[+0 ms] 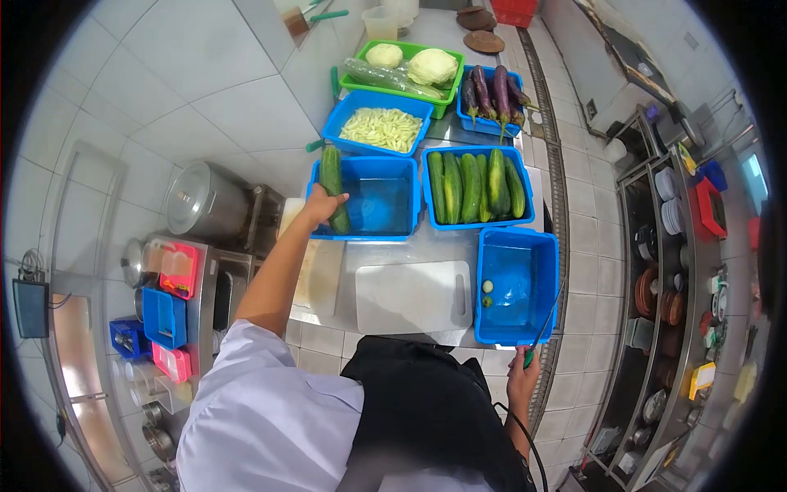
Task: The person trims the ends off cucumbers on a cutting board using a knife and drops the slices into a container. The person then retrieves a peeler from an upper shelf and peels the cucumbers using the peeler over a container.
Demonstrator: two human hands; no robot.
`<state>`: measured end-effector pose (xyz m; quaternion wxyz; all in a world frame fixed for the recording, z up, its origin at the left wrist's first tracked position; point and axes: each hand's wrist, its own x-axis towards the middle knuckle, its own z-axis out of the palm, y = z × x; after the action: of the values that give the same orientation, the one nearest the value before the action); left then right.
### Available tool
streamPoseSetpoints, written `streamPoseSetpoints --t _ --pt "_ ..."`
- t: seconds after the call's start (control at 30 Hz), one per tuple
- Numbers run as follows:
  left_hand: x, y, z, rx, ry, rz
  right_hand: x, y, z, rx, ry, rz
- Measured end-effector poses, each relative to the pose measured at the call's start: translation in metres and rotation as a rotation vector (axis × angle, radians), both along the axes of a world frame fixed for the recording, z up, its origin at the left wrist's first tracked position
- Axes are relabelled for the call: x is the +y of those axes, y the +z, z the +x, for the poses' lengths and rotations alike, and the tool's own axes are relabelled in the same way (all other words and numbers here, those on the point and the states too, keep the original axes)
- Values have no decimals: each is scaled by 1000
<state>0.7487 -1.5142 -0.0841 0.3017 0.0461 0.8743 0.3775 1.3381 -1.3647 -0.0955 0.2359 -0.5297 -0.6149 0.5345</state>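
Observation:
My left hand (325, 205) is closed around a large green cucumber (331, 168) at the left side of a blue bin (385, 201). No other vegetable shows in that bin. Low on the right, my right hand (523, 381) grips a knife (547, 320) by its green handle, the blade pointing up along the edge of another blue bin (518, 332). Two small pale-green cut ends (488, 287) lie inside this one. Between the hands a white cutting board (412, 297) rests on the metal table (361, 252). Several whole cucumbers (471, 187) fill the bin at right.
Behind stand a blue bin of pale cut strips (380, 129), a green bin (438, 107) with cabbages (432, 67), and purple eggplants (501, 90). A big metal pot (205, 197) is at left. Shelves with dishes (668, 201) line the right, across the tiled floor (578, 312).

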Motion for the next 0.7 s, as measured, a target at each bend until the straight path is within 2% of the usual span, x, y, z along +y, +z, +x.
streamPoseSetpoints --t 0.13,0.17,0.23,0.3,0.33,0.4,0.43,0.5,0.53,0.6,0.63,0.7 --pt "-7 1 -12 -31 -9 100 7 -11 5 23 16 73" --pt "-9 -10 -22 25 -13 30 7 -4 2 25 5 48" --pt "-8 0 -18 77 -17 -40 6 -1 4 21 -6 21" --pt "-5 17 -16 131 -79 -219 7 -9 8 -15 16 122" --pt "-9 10 -20 133 -86 -216 6 -2 5 -15 8 125" --pt "-21 5 -22 618 -398 -65 2 12 3 -39 -16 17" --pt "-19 10 -20 615 -405 -64 0 10 5 -43 -23 16" --pt "-13 23 -13 565 -643 -103 -3 6 7 -40 -11 24" --pt "-9 22 -9 563 -642 -104 -4 6 8 -41 -10 23" --pt "3 25 -3 421 -798 -340 -6 5 5 -53 -9 13" --pt "8 26 3 426 -800 -338 -6 5 4 -49 -13 15" --pt "15 26 16 409 -697 -513 -8 5 3 -38 -22 20"
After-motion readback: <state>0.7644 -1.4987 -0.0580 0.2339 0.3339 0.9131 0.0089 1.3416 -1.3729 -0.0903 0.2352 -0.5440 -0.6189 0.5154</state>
